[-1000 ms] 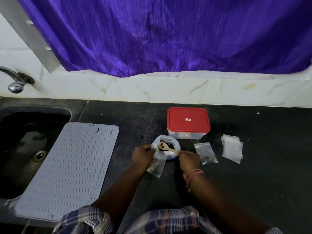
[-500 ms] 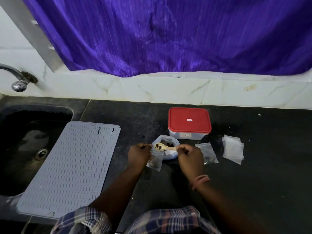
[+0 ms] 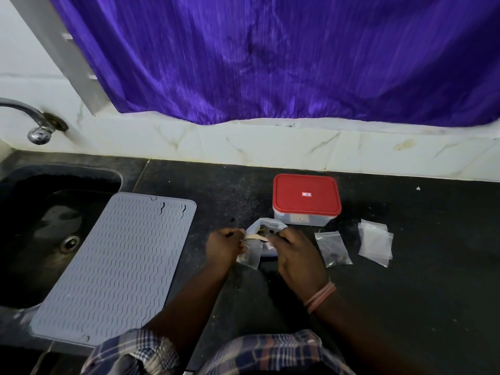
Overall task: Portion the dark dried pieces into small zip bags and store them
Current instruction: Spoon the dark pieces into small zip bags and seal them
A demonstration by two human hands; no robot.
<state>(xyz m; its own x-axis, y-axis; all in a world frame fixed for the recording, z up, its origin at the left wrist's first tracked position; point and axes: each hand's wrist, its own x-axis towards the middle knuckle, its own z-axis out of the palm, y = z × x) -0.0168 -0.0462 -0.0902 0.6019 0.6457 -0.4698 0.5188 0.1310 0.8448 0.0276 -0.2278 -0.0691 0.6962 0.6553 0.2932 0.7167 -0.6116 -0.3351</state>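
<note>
Your left hand (image 3: 223,247) pinches the top edge of a small clear zip bag (image 3: 250,257), which hangs from your fingers with its long axis running down toward you, mouth at the far end. Your right hand (image 3: 296,255) is curled round the handle of a pale wooden spoon (image 3: 257,237); the spoon lies roughly level, its long axis left to right, its bowl end pointing left at the bag's mouth. Motion blur hides whether the spoon carries anything. A few dark dried pieces (image 3: 247,257) show dimly through the bag's film.

Just behind the spoon sits an open, crumpled, translucent plastic pouch (image 3: 266,226), its mouth upward, with dark contents barely visible inside. Touching or just beyond it stands a rectangular clear tub with rounded corners and a red lid (image 3: 305,194) pressed on; its contents cannot be made out.

To the right of your right hand a filled zip bag (image 3: 334,249) lies flat on the black speckled stone counter (image 3: 419,293), dark pieces gathered at its near end. Farther right lies a small stack of empty bags (image 3: 376,243).

On the left, a grey ribbed silicone mat (image 3: 116,266) overlaps the edge of the dark sink (image 3: 32,226).
</note>
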